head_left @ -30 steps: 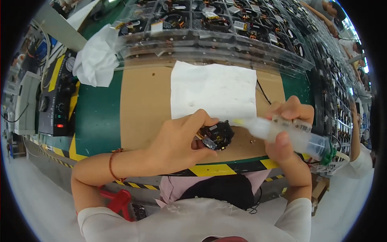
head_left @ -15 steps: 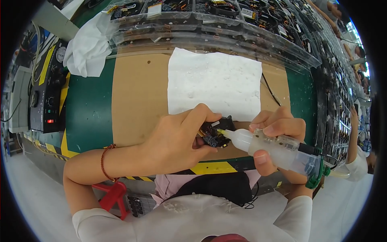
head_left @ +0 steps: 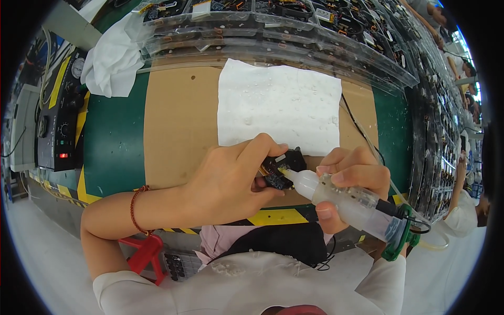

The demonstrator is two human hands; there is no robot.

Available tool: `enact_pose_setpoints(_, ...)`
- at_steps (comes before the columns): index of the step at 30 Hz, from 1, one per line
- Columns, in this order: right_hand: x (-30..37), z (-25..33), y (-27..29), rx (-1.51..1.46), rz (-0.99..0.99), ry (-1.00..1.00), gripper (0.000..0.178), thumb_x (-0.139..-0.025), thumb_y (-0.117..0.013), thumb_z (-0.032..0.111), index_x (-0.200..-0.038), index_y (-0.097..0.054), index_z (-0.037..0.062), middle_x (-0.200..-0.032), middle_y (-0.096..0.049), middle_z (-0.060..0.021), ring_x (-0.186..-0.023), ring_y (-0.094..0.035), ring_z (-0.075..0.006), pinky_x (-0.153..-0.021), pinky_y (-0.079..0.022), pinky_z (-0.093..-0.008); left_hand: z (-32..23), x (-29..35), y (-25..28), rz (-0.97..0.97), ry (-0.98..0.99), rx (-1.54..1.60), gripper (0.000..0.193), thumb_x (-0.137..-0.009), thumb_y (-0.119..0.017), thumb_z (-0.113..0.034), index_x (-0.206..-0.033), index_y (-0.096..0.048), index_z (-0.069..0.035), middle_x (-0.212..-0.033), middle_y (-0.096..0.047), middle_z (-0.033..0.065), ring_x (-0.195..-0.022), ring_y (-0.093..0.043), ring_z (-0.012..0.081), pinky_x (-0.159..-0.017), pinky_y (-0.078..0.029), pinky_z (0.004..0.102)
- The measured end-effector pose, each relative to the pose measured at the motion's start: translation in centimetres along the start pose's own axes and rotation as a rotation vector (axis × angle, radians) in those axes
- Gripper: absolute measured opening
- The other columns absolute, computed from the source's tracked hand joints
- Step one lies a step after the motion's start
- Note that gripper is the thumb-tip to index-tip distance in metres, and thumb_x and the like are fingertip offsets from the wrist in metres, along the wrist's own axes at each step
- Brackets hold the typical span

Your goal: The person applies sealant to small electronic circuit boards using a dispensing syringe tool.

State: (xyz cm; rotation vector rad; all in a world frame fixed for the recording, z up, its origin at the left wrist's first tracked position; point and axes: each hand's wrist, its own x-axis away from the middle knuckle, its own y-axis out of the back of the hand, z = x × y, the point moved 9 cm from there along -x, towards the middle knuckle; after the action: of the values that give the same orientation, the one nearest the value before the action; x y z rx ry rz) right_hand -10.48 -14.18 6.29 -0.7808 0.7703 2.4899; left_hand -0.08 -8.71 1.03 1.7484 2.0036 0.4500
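Note:
Between the thumb and fingers of my left hand (head_left: 231,181) is a small black electronic assembly (head_left: 284,167) with a circuit board showing. My right hand (head_left: 357,181) is closed round a dispensing syringe (head_left: 349,202), a translucent barrel of whitish material with a green cap and an air hose at its rear. Its narrow yellowish tip touches or nearly touches the inside of the assembly; the exact contact is too small to tell. Both hands are above the near edge of the bench, just below a white sheet (head_left: 278,107) with clear blobs on it.
A black dispenser controller (head_left: 62,123) with a gauge and a red light stands at the left. Crumpled white cloth (head_left: 113,63) lies beside it. Stacked clear trays (head_left: 273,39) of electronic parts line the back. Brown board (head_left: 178,126) covers the green mat. Other people are at the far right.
The syringe and my right hand have shifted slightly left and its rear end has swung down. My left hand keeps its hold on the assembly.

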Motion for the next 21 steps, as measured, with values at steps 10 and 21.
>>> enact_pose_setpoints(10,-0.3,1.2,-0.9,0.097,0.152,0.029,0.044,-0.065,-0.072,0.013,-0.095,-0.041,0.0035,-0.078,-0.042,-0.0098,-0.061,-0.051,-0.0200,-0.057,-0.049,-0.0311,-0.3,-0.1,0.3,-0.010,-0.028,-0.012,0.043,-0.061,-0.075,-0.008,-0.098,-0.053,-0.001,-0.067,-0.058,0.0068,-0.055,-0.059,0.0117,-0.048,-0.048,0.0208)
enact_pose_setpoints(21,-0.1,1.4,-0.9,0.078,0.108,0.096,0.042,-0.064,-0.072,0.015,-0.091,-0.043,0.0023,-0.075,-0.043,-0.0094,-0.057,-0.051,-0.0194,-0.052,-0.049,-0.0293,-0.3,-0.1,0.2,-0.017,-0.029,-0.012,0.041,-0.061,-0.072,-0.004,-0.098,-0.054,0.000,-0.069,-0.059,0.0070,-0.057,-0.060,0.0120,-0.050,-0.049,0.0210)
